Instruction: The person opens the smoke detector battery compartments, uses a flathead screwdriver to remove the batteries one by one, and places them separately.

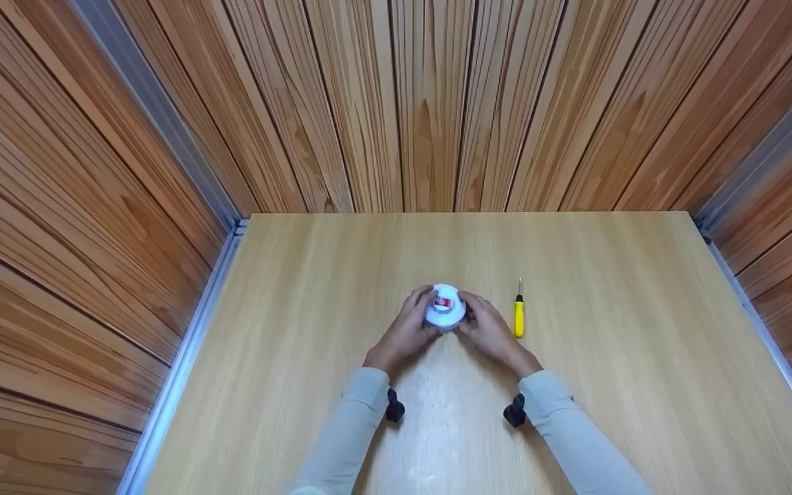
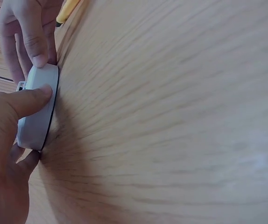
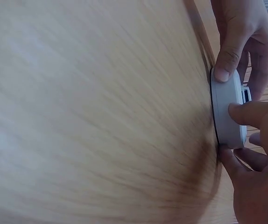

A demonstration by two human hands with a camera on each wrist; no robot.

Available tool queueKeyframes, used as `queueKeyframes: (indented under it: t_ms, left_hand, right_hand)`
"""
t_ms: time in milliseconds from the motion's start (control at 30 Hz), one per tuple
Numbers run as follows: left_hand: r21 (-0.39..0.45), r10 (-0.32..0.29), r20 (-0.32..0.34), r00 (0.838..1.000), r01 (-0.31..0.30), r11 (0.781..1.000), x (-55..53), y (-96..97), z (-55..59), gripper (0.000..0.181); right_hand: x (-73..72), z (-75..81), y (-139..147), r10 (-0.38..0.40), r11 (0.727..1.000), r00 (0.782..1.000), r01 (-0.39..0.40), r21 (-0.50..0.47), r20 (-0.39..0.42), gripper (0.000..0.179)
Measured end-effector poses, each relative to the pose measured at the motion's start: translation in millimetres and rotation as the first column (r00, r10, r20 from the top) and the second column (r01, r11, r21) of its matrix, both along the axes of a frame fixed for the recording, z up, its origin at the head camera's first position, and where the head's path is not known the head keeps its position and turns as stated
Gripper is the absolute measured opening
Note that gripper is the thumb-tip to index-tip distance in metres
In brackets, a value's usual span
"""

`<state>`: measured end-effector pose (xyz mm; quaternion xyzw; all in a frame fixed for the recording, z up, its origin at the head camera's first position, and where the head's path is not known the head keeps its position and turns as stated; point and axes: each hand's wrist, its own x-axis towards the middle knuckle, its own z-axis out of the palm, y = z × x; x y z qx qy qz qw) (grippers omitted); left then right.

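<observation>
A round white smoke detector (image 1: 445,317), with a raised ring and a red label on top, sits on the wooden table between both hands. My left hand (image 1: 406,331) grips its left side, thumb on the near side wall. From the right, my right hand (image 1: 493,338) holds it the same way. Both thumbs press the pale side of the detector (image 2: 39,119) in the left wrist view, with other fingers curled round the far side. Seen from the right wrist, the detector (image 3: 226,109) stands flat, its dark bottom edge right at the tabletop.
A yellow-handled screwdriver (image 1: 519,317) lies to the right of the right hand, tip pointing away. Wood-plank walls (image 1: 430,103) rise behind and at both sides of the table (image 1: 313,275). Metal rails (image 1: 183,371) run along the side edges.
</observation>
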<state>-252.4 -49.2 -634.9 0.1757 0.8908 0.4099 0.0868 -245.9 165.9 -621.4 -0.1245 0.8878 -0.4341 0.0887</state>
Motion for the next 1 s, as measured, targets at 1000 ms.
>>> queueKeyframes:
  t_ms: [1000]
  left_hand:
    - [0.087, 0.021, 0.05, 0.999, -0.025, 0.996, 3.8, -3.4, 12.0, 0.069]
  right_hand:
    - [-1.6, 7.3, 6.8, -0.034, 0.996, 0.999, 0.032, -0.085, -0.021, 0.055]
